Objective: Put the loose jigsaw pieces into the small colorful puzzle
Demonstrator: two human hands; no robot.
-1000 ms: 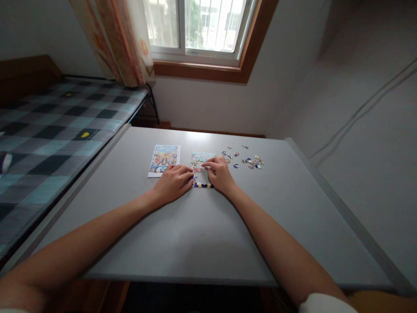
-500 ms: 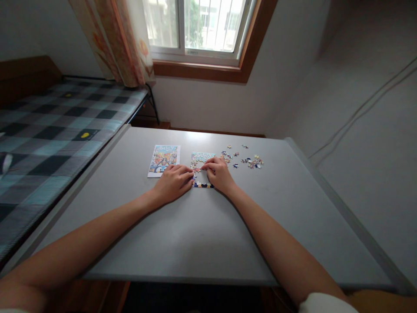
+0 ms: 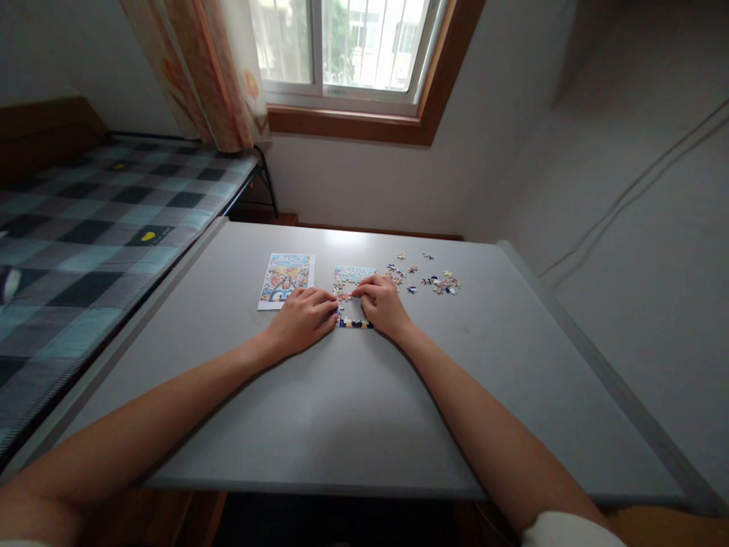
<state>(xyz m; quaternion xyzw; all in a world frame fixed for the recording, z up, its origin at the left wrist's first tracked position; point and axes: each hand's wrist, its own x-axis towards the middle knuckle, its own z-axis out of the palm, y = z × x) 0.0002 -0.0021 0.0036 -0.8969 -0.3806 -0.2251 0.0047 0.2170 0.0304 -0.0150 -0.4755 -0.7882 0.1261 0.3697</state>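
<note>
Working with two bare hands over a part-built jigsaw puzzle (image 3: 356, 271), set toward the far side of a pale grey table (image 3: 342, 410), between left and right. Resting the left hand (image 3: 304, 320) palm down, loose and lightly curled, with fingertips at the puzzle's left edge. Reaching in over the puzzle's right side with the right hand (image 3: 383, 304), thumb and forefinger drawn close together at the unfilled middle; unable to tell at this size whether pinching a piece or merely touching one. Showing, around bare grey tabletop, a far strip of light blue with pale lettering, a multicoloured left side and a dark near row touched with yellow, with the right side partly hidden by the right hand. With a printed sheet (image 3: 290, 273) flat on the table to the left, colourful, similarly lettered along the far edge, and partly behind the left hand. With loose puzzle pieces (image 3: 446, 283) scattered to the right, some near the right hand, more clustered farther right. Set beside a bed (image 3: 142, 205) in checked cover at left, and before a curtain (image 3: 222, 91) and a bright window (image 3: 370, 45) at the far side.
</note>
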